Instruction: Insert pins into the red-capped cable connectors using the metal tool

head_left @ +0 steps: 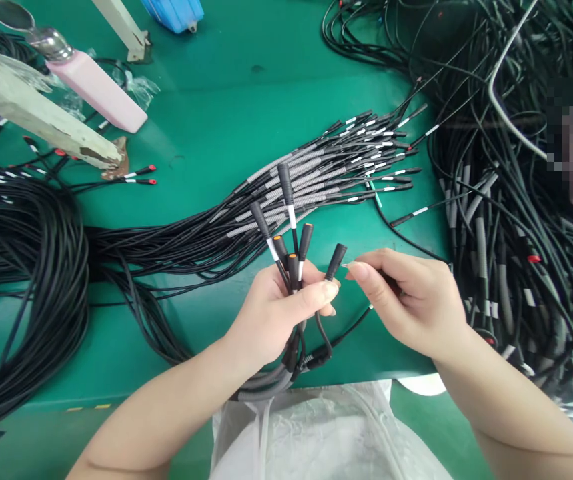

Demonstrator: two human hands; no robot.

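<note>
My left hand (pixel 271 317) is closed around several black cable connectors (pixel 285 183), which fan upward from the fist. Some have orange ends and some carry white sleeves. One connector (pixel 337 259) leans right, pinched between thumb and fingers. Below the fist, their cables run into grey corrugated tubing (pixel 271 383) near the table edge. Just right of the leaning connector is my right hand (pixel 413 300), thumb and forefinger pinched together. A tiny pale tip shows there; I cannot tell whether it is a nail or a small piece.
Beyond my hands, a bundle of cables (pixel 306 177) lies across the green table (pixel 216 120). Coiled black cables (pixel 61 280) sit at left, beside a metal post (pixel 41 107) and a pink bottle (pixel 99 90). A large cable heap (pixel 506 220) covers the right side.
</note>
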